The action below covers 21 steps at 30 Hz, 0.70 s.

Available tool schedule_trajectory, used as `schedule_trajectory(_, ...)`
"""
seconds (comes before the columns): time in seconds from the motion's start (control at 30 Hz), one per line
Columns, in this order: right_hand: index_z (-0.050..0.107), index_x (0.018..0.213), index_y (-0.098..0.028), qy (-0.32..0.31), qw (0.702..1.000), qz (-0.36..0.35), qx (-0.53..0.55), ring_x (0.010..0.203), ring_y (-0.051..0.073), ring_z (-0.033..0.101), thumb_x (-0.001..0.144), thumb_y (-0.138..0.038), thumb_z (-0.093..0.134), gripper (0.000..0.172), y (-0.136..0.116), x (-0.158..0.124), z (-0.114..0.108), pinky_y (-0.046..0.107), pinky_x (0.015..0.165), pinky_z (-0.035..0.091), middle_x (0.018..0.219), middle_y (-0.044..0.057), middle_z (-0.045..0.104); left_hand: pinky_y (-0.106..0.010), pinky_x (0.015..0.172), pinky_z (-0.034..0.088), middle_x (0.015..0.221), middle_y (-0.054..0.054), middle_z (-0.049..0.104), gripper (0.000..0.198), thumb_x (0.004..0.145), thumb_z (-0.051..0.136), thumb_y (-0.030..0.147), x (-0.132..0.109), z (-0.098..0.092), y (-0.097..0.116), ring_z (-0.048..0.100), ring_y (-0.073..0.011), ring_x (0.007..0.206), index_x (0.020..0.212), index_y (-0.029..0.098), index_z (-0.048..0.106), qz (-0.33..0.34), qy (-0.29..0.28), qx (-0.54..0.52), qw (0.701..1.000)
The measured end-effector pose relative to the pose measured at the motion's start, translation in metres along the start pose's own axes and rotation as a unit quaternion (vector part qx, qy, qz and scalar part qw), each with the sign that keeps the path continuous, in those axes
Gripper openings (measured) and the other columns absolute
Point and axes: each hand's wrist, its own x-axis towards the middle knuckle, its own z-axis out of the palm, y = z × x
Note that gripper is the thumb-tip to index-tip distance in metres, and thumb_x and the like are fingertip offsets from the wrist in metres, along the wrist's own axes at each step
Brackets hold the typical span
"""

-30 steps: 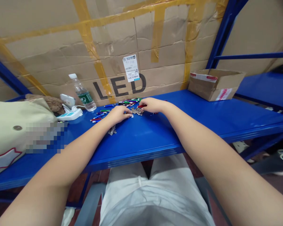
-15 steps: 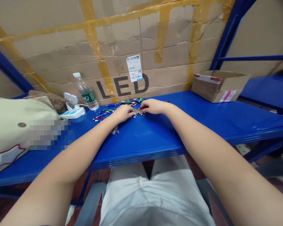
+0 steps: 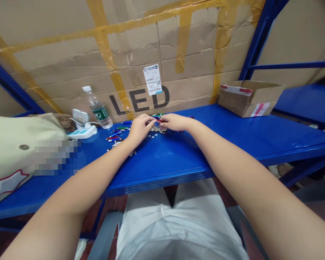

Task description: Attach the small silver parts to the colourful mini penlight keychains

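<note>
Over the blue table, my right hand (image 3: 173,122) pinches a small red pen-like tube (image 3: 159,121). My left hand (image 3: 140,128) is closed in a pinch at the tube's left end; what lies between its fingertips is too small to make out. Just below the fingers, a loose pile of small silver discs (image 3: 160,129) is spread on the table, with a few lying apart at the front. Left of my left hand are several coloured pen-like tubes (image 3: 116,134). Small silver pieces (image 3: 133,153) sit beside my left wrist, partly covered by it.
At left stand a water bottle (image 3: 99,111), a white power strip (image 3: 83,132) with a phone (image 3: 80,116), and a pale green bag (image 3: 24,133). An open cardboard box (image 3: 234,101) is at the back right. Behind the table (image 3: 233,133) rises a large carton (image 3: 189,86).
My left hand has lifted off the disc pile and moved up to the red tube's end, baring more discs. My right hand keeps the tube, and the view has shifted slightly.
</note>
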Motion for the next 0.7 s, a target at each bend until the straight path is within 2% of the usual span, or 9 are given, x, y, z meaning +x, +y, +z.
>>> schedule_trajectory(0.2, 0.057, 0.086, -0.016, -0.001, 0.999, 0.007, 0.032, 0.079, 0.016, 0.056, 0.089, -0.019, 0.043, 0.015, -0.001, -0.001, -0.001, 0.024, 0.064, 0.037, 0.093, 0.008, 0.066, -0.030, 0.081, 0.048, 0.093, -0.005, 0.068, 0.022, 0.083, 0.052, 0.020, 0.001, -0.003, -0.002, 0.062, -0.0169, 0.087, 0.093, 0.018, 0.071, 0.030, -0.030, 0.014, 0.999)
schedule_trajectory(0.33, 0.056, 0.084, -0.017, -0.004, 1.000, 0.023, 0.016, 0.079, 0.016, 0.056, 0.086, -0.020, 0.048, 0.010, 0.001, 0.000, -0.001, 0.024, 0.063, 0.037, 0.092, 0.007, 0.066, -0.030, 0.081, 0.048, 0.093, -0.005, 0.069, 0.022, 0.080, 0.051, 0.018, 0.004, -0.012, -0.011, 0.062, -0.0173, 0.085, 0.091, 0.017, 0.071, -0.010, -0.051, 0.054, 0.997)
schedule_trajectory(0.53, 0.061, 0.089, -0.015, 0.001, 0.999, 0.007, -0.042, 0.080, 0.019, 0.056, 0.084, -0.021, 0.049, 0.015, 0.007, 0.002, 0.001, 0.026, 0.063, 0.037, 0.095, 0.010, 0.066, -0.033, 0.081, 0.045, 0.092, -0.004, 0.070, 0.021, 0.080, 0.060, 0.038, 0.002, -0.014, -0.027, 0.061, -0.0223, 0.090, 0.090, 0.024, 0.072, -0.005, -0.220, 0.156, 0.963)
schedule_trajectory(0.7, 0.064, 0.098, -0.015, -0.003, 0.999, -0.004, -0.032, 0.081, 0.018, 0.058, 0.084, -0.019, 0.049, 0.021, 0.009, 0.002, 0.001, 0.025, 0.065, 0.038, 0.098, 0.009, 0.067, -0.031, 0.079, 0.044, 0.094, -0.003, 0.069, 0.023, 0.084, 0.055, 0.039, 0.002, -0.008, -0.025, 0.060, -0.0211, 0.091, 0.093, 0.025, 0.072, 0.008, -0.264, 0.182, 0.947)
